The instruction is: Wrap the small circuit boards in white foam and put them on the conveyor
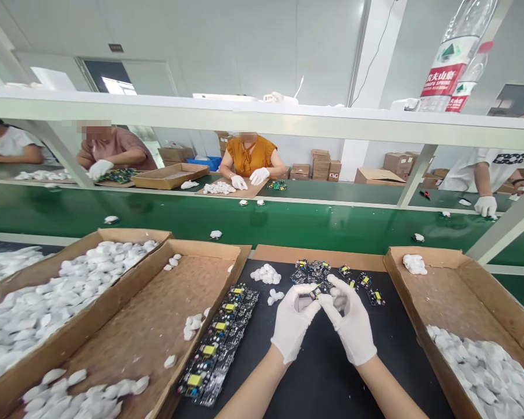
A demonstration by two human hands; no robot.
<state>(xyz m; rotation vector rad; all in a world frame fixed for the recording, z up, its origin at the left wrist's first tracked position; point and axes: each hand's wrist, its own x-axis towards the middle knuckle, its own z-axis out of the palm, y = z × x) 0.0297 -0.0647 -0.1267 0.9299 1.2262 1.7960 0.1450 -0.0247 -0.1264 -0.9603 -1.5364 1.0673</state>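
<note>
Both my hands wear white gloves and meet over a black mat (323, 372). My left hand (293, 320) and my right hand (351, 320) are closed together on a small circuit board (317, 293) and a white plastic shell, pinched between the fingertips. Just beyond my hands lie several loose small circuit boards (332, 273). A long row of stacked circuit boards (220, 343) runs along the mat's left side. A small heap of white shells (265, 273) lies on the mat to the left of my hands.
Cardboard trays with white shells stand at left (48, 302), centre-left (157, 326) and right (463, 308). A green conveyor belt (262, 224) carries a few finished white pieces. Other gloved people work across the belt. A shelf (262, 116) with water bottles (452, 58) spans overhead.
</note>
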